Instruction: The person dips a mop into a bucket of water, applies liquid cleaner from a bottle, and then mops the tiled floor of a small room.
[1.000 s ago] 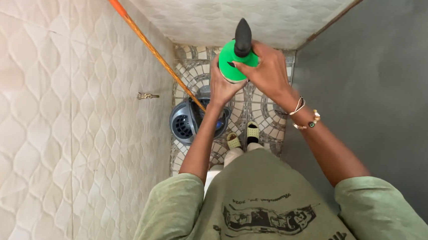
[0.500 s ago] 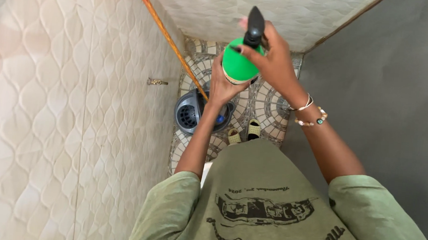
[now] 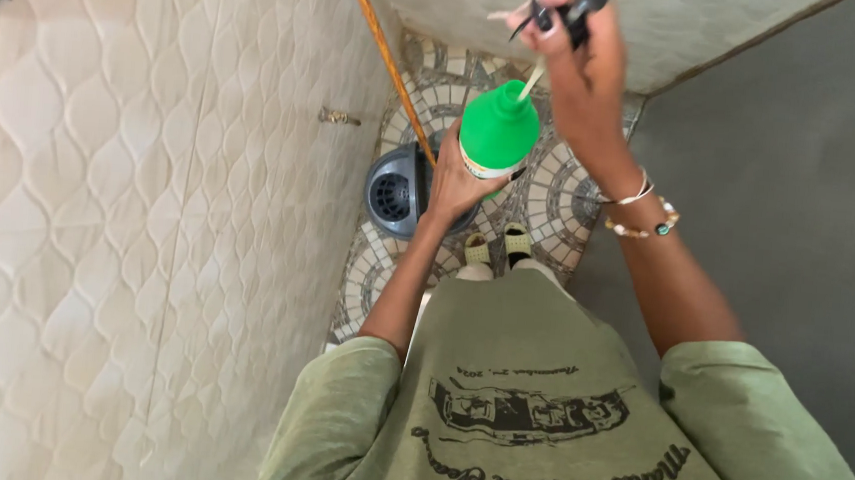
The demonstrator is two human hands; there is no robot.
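The green bottle (image 3: 498, 132) stands upright and uncapped, its black spray head (image 3: 564, 9) lifted clear, pale dip tube (image 3: 531, 79) reaching into the neck.

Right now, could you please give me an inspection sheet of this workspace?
Surface: patterned mosaic floor, partly hidden.
Job's things: green spray bottle, cap off; black spray head lifted above it, its tube reaching the bottle's neck.
Clutter: grey mop bucket; orange pole leaning along the wall.
Hands: left hand grips the bottle; right hand holds the spray head.
Cables: nothing seen.
Surroundings: cream tiled wall, grey wall, wall tap.
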